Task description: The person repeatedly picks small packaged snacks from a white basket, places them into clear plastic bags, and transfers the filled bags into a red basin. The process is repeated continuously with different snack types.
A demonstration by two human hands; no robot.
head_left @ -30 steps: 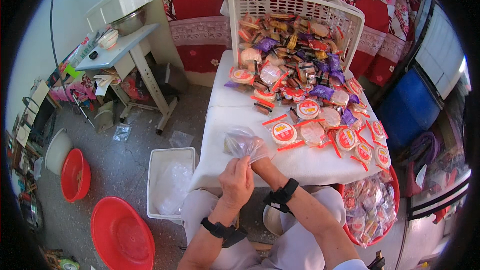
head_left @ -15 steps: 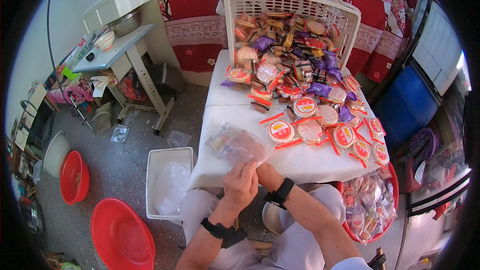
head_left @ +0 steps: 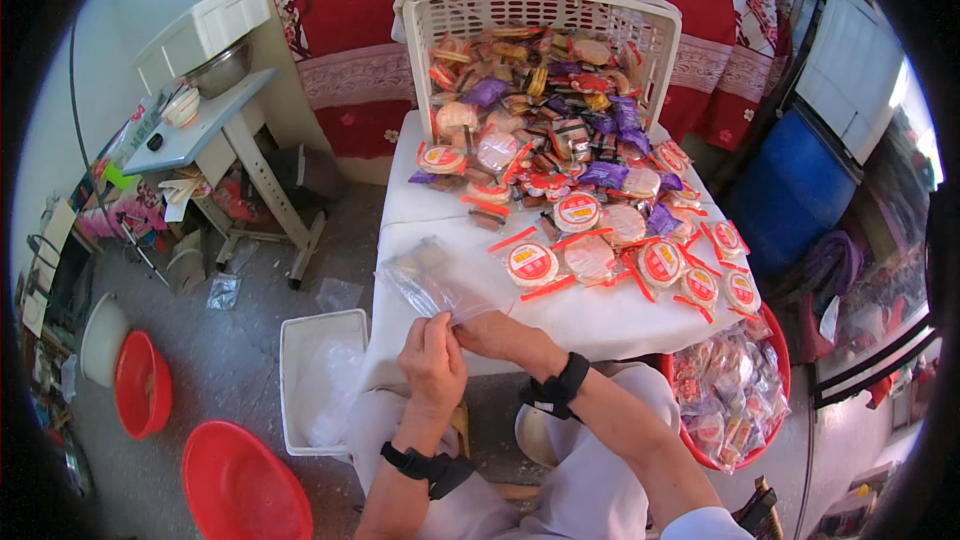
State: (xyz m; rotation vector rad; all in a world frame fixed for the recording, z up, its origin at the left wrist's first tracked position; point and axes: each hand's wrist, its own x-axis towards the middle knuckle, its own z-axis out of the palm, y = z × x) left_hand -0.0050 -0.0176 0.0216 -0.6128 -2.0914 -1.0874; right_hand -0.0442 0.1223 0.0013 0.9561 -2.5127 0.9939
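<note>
Over the near left edge of the white-covered table, a clear plastic bag (head_left: 425, 285) lies with something pale yellowish inside, too blurred to name. My left hand (head_left: 434, 368) pinches the bag's near edge, fingers closed. Close beside it, my right hand (head_left: 505, 338) is bent in toward the bag's mouth, its fingertips partly hidden by the bag and the left fingers. Just beyond are wrapped round biscuits with red-edged wrappers, such as one flat packet (head_left: 531, 263). Behind them spreads a heap of small snacks, some in purple wrappers (head_left: 605, 175).
A white plastic basket (head_left: 665, 60) lies tipped, spilling snacks onto the table (head_left: 400, 195). Right of my knees, a red basin (head_left: 783, 340) holds filled bags. A white foam box (head_left: 286, 380) with clear bags and a red basin (head_left: 240, 490) stand left. A blue barrel (head_left: 805, 190) is farther right.
The view has shifted slightly. Both hands and the bag have moved left; the bag's film now stretches toward my right hand, and the pinkish shape seen through it before no longer shows.
</note>
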